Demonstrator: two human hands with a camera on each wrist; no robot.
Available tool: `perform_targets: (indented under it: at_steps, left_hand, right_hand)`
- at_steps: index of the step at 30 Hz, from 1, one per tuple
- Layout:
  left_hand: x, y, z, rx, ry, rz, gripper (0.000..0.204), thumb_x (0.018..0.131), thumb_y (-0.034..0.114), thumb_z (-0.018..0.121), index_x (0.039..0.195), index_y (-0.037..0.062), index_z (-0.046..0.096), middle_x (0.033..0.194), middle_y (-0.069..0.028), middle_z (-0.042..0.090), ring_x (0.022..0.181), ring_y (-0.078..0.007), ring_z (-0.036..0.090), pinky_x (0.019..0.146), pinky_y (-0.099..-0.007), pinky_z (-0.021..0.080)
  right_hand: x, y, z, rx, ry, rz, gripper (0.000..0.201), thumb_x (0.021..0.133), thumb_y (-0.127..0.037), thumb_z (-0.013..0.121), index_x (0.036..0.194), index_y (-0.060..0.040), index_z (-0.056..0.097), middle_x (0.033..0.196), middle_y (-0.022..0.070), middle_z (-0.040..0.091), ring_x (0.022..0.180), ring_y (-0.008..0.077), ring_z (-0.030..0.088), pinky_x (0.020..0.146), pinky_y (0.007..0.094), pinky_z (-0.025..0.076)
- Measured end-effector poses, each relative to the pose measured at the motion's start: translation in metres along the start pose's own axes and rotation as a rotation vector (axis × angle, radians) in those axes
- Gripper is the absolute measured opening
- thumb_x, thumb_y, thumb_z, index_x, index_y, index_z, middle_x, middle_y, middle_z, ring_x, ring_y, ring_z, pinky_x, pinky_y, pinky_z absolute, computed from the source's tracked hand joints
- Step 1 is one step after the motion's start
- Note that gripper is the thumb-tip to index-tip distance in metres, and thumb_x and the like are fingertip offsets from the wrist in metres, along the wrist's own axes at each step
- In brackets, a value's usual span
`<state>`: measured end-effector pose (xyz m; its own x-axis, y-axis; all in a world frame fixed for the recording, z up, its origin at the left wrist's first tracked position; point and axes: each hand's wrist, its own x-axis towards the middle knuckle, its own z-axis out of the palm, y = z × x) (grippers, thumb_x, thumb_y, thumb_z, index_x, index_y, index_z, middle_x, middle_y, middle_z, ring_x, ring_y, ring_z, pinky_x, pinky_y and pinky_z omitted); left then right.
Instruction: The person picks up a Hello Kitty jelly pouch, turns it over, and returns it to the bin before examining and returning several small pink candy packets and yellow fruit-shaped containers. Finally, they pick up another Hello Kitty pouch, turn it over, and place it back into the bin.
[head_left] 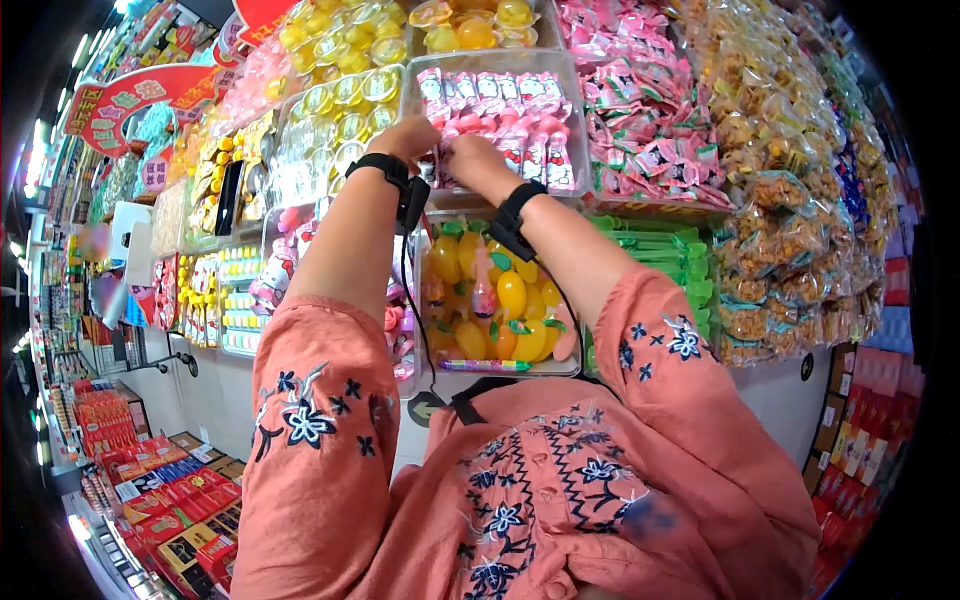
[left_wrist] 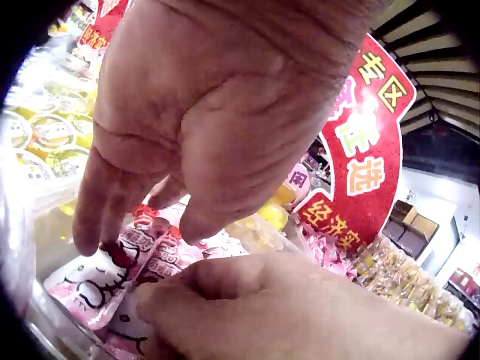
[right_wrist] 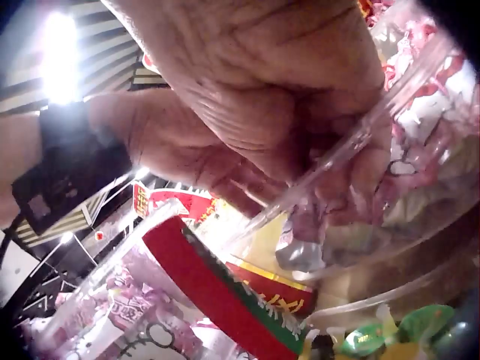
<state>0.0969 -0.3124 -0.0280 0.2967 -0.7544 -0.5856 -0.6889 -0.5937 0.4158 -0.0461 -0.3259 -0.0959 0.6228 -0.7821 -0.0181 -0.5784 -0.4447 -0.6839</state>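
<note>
Both my hands are down in the clear plastic bin (right_wrist: pixel 411 84) of pink Hello Kitty packets (head_left: pixel 555 155), close together near its left side. My left hand (head_left: pixel 408 139) hangs over the packets with its fingers loosely extended and spread, the tips down among the wrappers, clenched on nothing that I can see. My right hand (head_left: pixel 476 164) is just beside it, thumb and fingers curled in against the packets; the tips are partly hidden, so I cannot tell whether they grasp one. The bin's see-through wall crosses in front of my right fingers in the right wrist view, and my own palm covers much of the left wrist view. A black wrist strap (head_left: pixel 381 166) sits on my left wrist, another on my right, and dark cables hang from them toward me. On the left of the bin are yellow jelly cups (head_left: pixel 345 95); on the right, a heap of pink wrapped sweets (head_left: pixel 650 120), and farther right, clear bags of brown snacks (head_left: pixel 780 200). Nearer my body, under my forearms, lies a bin of yellow mango-shaped pieces (head_left: pixel 512 294), with green plastic items (head_left: pixel 655 250) beside it. A red curved sign (left_wrist: pixel 367 150) stands beyond.
</note>
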Motion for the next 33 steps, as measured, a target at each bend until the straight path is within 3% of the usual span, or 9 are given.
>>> perform_targets:
  at_steps: [6, 8, 11, 14, 16, 19, 24, 29, 33]
  left_hand:
    - [0.069, -0.055, 0.014, 0.540, -0.043, 0.389, 0.034, 0.083, 0.025, 0.073, 0.103, -0.0015, 0.064, 0.100, -0.0147, 0.072, 0.087, -0.0284, 0.072, 0.065, -0.0412, 0.060]
    - [0.024, -0.013, 0.020, -0.029, -0.013, -0.130, 0.036, 0.072, 0.017, 0.083, 0.099, 0.0014, 0.066, 0.099, -0.0156, 0.073, 0.084, -0.0280, 0.073, 0.067, -0.0388, 0.059]
    - [0.041, -0.029, 0.017, 0.311, -0.130, 0.239, 0.030, 0.081, 0.020, 0.073, 0.100, -0.0024, 0.064, 0.080, -0.0155, 0.070, 0.076, -0.0293, 0.072, 0.064, -0.0410, 0.059]
    - [0.052, -0.042, 0.016, 0.278, -0.167, 0.306, 0.036, 0.092, 0.029, 0.060, 0.101, -0.0055, 0.061, 0.080, -0.0156, 0.068, 0.071, -0.0285, 0.072, 0.058, -0.0429, 0.060]
    - [0.014, -0.015, 0.019, 0.013, -0.092, 0.002, 0.034, 0.091, 0.029, 0.061, 0.101, -0.0039, 0.062, 0.084, -0.0176, 0.068, 0.071, -0.0295, 0.072, 0.057, -0.0423, 0.060]
    - [0.014, -0.024, 0.015, 0.051, -0.150, 0.139, 0.034, 0.092, 0.029, 0.060, 0.103, -0.0029, 0.062, 0.088, -0.0197, 0.068, 0.071, -0.0309, 0.072, 0.060, -0.0433, 0.061]
    - [0.043, -0.052, 0.013, 0.507, -0.155, 0.633, 0.033, 0.094, 0.027, 0.056, 0.105, -0.0041, 0.063, 0.092, -0.0203, 0.067, 0.077, -0.0318, 0.072, 0.061, -0.0450, 0.063]
    - [0.074, -0.067, 0.032, 0.146, -0.099, 0.316, 0.036, 0.071, 0.010, 0.075, 0.106, 0.0048, 0.069, 0.102, -0.0162, 0.070, 0.093, -0.0324, 0.071, 0.077, -0.0397, 0.060]
    - [0.057, -0.064, 0.028, 0.091, -0.187, 0.382, 0.042, 0.094, 0.033, 0.058, 0.117, -0.0013, 0.059, 0.104, -0.0178, 0.064, 0.084, -0.0344, 0.070, 0.066, -0.0463, 0.062]
  right_hand:
    - [0.001, 0.027, -0.025, -0.036, -0.077, 0.136, 0.027, 0.085, -0.016, 0.057, 0.101, -0.0009, 0.073, 0.105, 0.0258, 0.069, 0.099, 0.0400, 0.068, 0.086, 0.0468, 0.054]
    - [0.008, 0.036, -0.014, -0.032, -0.150, 0.167, 0.028, 0.085, -0.018, 0.058, 0.102, -0.0006, 0.072, 0.107, 0.0264, 0.068, 0.101, 0.0395, 0.068, 0.087, 0.0472, 0.054]
    - [-0.002, 0.024, -0.009, -0.029, -0.101, 0.146, 0.029, 0.085, -0.018, 0.058, 0.103, -0.0002, 0.072, 0.109, 0.0257, 0.068, 0.103, 0.0403, 0.067, 0.088, 0.0476, 0.054]
    - [-0.008, 0.007, -0.010, -0.056, -0.045, 0.199, 0.026, 0.085, -0.016, 0.059, 0.100, -0.0011, 0.073, 0.106, 0.0238, 0.070, 0.101, 0.0391, 0.068, 0.086, 0.0480, 0.054]
    - [-0.011, 0.002, -0.013, -0.103, -0.018, 0.164, 0.024, 0.084, -0.015, 0.059, 0.098, -0.0020, 0.074, 0.105, 0.0225, 0.071, 0.100, 0.0382, 0.069, 0.084, 0.0479, 0.055]
    - [-0.009, 0.000, -0.009, -0.187, 0.001, 0.100, 0.022, 0.084, -0.014, 0.059, 0.095, -0.0033, 0.075, 0.102, 0.0213, 0.071, 0.097, 0.0374, 0.070, 0.081, 0.0479, 0.055]
    - [-0.005, 0.005, -0.005, -0.192, 0.032, 0.057, 0.021, 0.082, -0.015, 0.060, 0.092, -0.0037, 0.075, 0.098, 0.0217, 0.072, 0.093, 0.0372, 0.070, 0.078, 0.0485, 0.056]
    - [-0.009, 0.007, -0.006, -0.195, 0.055, 0.058, 0.021, 0.082, -0.016, 0.061, 0.091, -0.0034, 0.075, 0.096, 0.0212, 0.072, 0.092, 0.0370, 0.071, 0.079, 0.0486, 0.056]
    - [-0.006, 0.007, -0.003, -0.222, 0.043, 0.069, 0.022, 0.082, -0.017, 0.061, 0.092, -0.0030, 0.075, 0.098, 0.0215, 0.072, 0.093, 0.0376, 0.070, 0.080, 0.0489, 0.056]
